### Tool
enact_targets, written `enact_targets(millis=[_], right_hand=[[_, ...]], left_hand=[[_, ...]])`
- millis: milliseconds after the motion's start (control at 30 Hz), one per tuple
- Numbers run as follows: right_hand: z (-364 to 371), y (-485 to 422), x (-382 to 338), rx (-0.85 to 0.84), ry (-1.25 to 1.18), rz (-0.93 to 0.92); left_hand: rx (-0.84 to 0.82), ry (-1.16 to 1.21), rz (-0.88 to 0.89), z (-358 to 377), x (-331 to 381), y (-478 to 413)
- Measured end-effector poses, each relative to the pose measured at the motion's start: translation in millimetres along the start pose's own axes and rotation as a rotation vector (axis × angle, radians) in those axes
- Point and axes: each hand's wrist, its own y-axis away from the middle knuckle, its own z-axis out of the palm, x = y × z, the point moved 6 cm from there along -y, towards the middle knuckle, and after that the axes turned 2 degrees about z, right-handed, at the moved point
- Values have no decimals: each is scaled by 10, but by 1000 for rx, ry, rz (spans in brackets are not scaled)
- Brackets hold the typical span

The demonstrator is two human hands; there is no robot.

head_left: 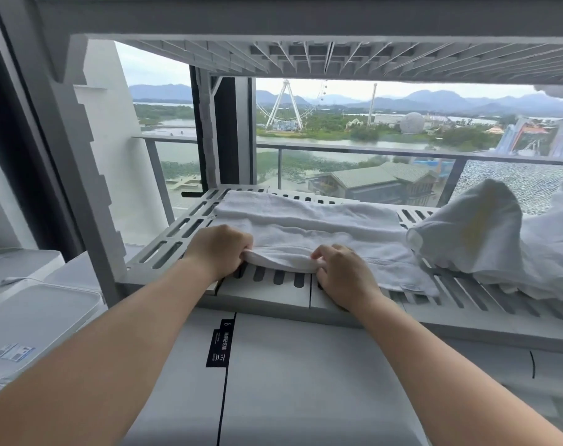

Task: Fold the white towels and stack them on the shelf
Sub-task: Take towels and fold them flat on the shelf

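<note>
A white towel [305,226] lies flat and partly folded on the slotted grey shelf [170,233]. My left hand [217,247] grips the towel's near edge at its left end. My right hand [344,275] pinches the same near edge a little further right, fingers curled round the cloth. The edge is lifted slightly off the shelf between both hands. A heap of crumpled white towels [486,233] sits on the shelf to the right, touching the flat towel's right end.
Another shelf level [305,56] hangs close overhead. A grey upright post [80,175] stands at the left. White lidded boxes [32,323] sit low on the left, and a white carton [305,381] lies below the shelf. A window with a balcony railing [370,149] is behind.
</note>
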Motion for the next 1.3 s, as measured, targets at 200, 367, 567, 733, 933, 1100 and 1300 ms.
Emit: enact_targets(millis=[200,367,567,733,933,1100,1300], right_hand=[[-66,209,-123,-42,-24,-75],[-161,391,-18,-8,-243,-32],[-232,436,349,-58,18,84],[-72,494,450,-265,60,74],[-133,662,417,-239,112,38],[-218,884,414,-199,151,-18],[-502,1066,492,95,161,-23]], left_hand=[[-324,-117,-38,-134,146,99],[-288,-41,-54,-333,541,59],[-232,280,0,-21,1042,122],[-93,141,113,139,956,221],[26,121,228,118,922,425],[51,98,336,26,921,595],[95,152,347,-141,790,779]])
